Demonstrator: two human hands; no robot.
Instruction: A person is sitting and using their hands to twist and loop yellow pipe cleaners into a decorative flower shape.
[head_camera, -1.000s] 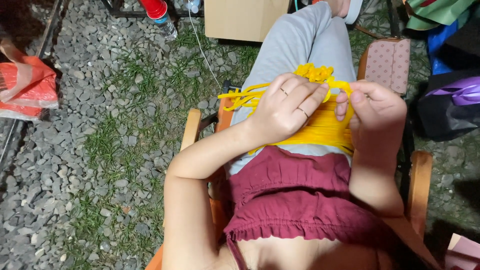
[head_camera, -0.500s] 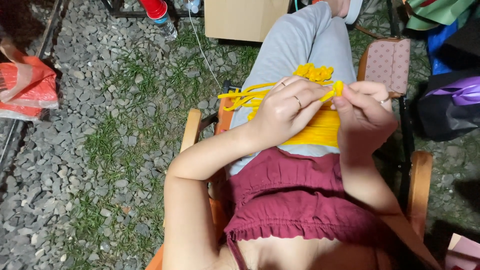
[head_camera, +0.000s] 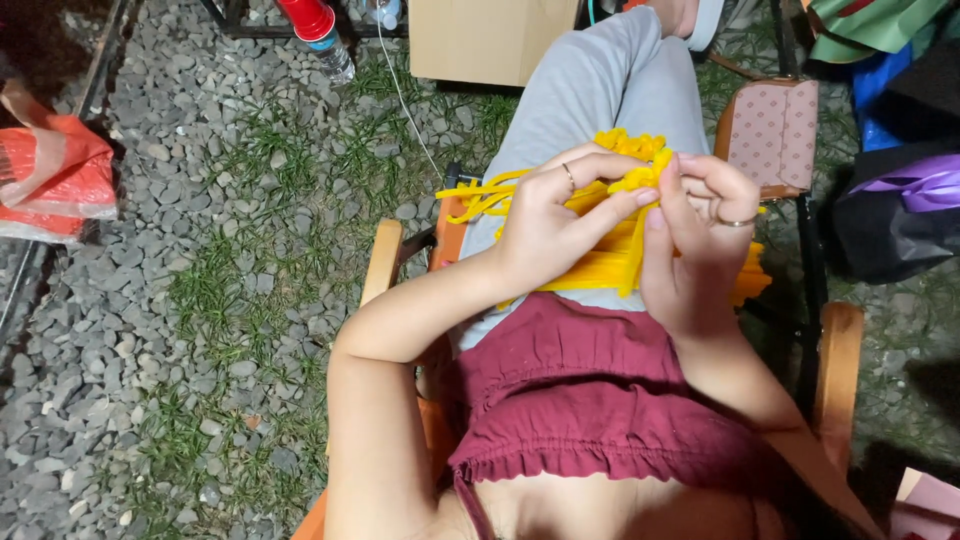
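Two hands are seen at centre right of the frame, both closed on one bundle of yellow strips (head_camera: 600, 265) lying across the lap. The left hand (head_camera: 555, 225) is curled over the bundle's upper part, two rings worn on it; the right hand (head_camera: 700, 235), with one ring, pinches a bunched yellow end (head_camera: 645, 165) — bright, flat, ribbon-like strands fanning out toward the frame's left. One plain brown cardboard box (head_camera: 490, 38) is found at top centre, one red-capped bottle (head_camera: 322, 35) at upper left — one orange bag (head_camera: 55, 170) at the left edge.
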